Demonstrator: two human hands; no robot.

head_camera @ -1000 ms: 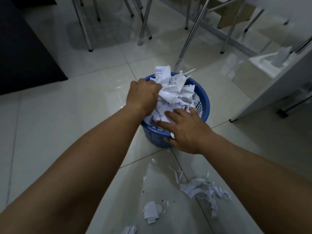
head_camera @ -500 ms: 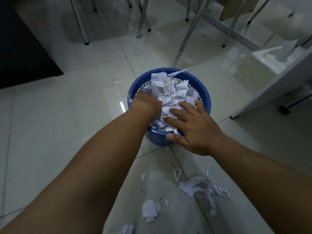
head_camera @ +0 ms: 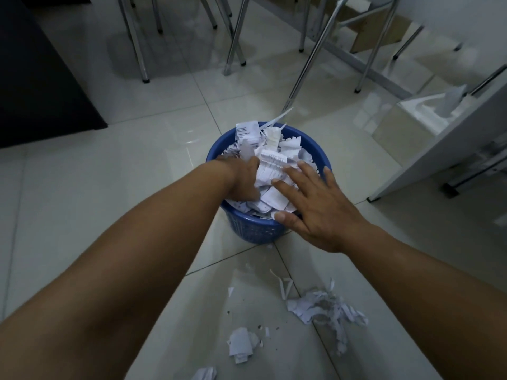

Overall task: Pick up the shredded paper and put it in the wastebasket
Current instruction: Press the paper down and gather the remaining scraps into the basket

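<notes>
Pressing on top of the heap: right hand (head_camera: 318,212), fingers (head_camera: 307,171) straight and spread, tips touching the uppermost sheets, thumb lying over the near rim. Nothing gripped.

Left hand (head_camera: 244,179) is pushed down into the same heap on its left side, back of the hand up. Its fingers are buried under the sheets, so I cannot tell whether they are curled or holding anything.

The heap is white shredded paper (head_camera: 271,160), torn printed slips and strips, filling the round blue plastic wastebasket (head_camera: 255,231) with lattice sides and mounding above its rim. One long strip pokes out past the far edge.

More lies outside, on the glossy pale floor tiles (head_camera: 109,187) just nearer than the basket:
- a loose pile of torn white scraps (head_camera: 323,308) under the right forearm
- a few thin curled strips (head_camera: 284,286) between that pile and the basket
- a smaller crumpled clump (head_camera: 241,344) further left
- one scrap (head_camera: 204,374) at the bottom edge of view

Beyond the basket stand shiny metal chair legs (head_camera: 233,37). A white cabinet (head_camera: 452,149) is to the right.
</notes>
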